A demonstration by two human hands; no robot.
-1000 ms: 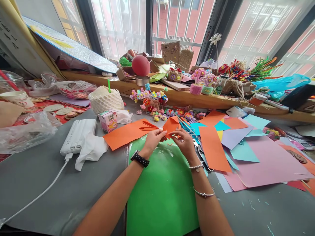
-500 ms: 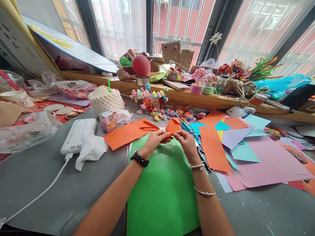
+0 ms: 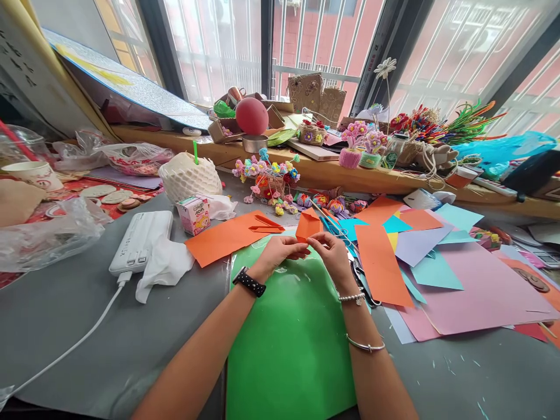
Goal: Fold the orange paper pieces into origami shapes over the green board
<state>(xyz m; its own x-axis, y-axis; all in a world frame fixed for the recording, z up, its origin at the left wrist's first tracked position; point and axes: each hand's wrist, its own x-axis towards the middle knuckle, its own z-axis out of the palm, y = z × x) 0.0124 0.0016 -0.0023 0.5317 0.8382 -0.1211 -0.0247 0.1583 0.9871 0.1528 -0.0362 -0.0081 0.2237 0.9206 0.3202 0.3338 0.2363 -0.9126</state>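
Note:
Between my hands is a small folded piece of orange paper (image 3: 308,225), held up over the far end of a glossy green mat (image 3: 291,332). My left hand (image 3: 280,254), with a dark watch strap at the wrist, pinches its lower left edge. From the other side, my right hand (image 3: 330,254) grips the lower right edge between thumb and fingers. Just left of the hands lies an orange sheet (image 3: 231,233) with thin folded orange strips (image 3: 265,223) on it. Scissors (image 3: 364,286) lie partly hidden beside my right wrist.
Loose coloured sheets (image 3: 476,291) spread across the right. On the left are a white power bank (image 3: 140,242) with a cable, a crumpled tissue (image 3: 166,265), a small pink carton (image 3: 193,214) and a netted coconut (image 3: 190,178). Yarn flowers (image 3: 266,175) stand behind the hands.
The folded orange paper has turned slightly, showing a broader, more upright face. My fingers have shifted a little along its lower edge. The surrounding things stay where they were.

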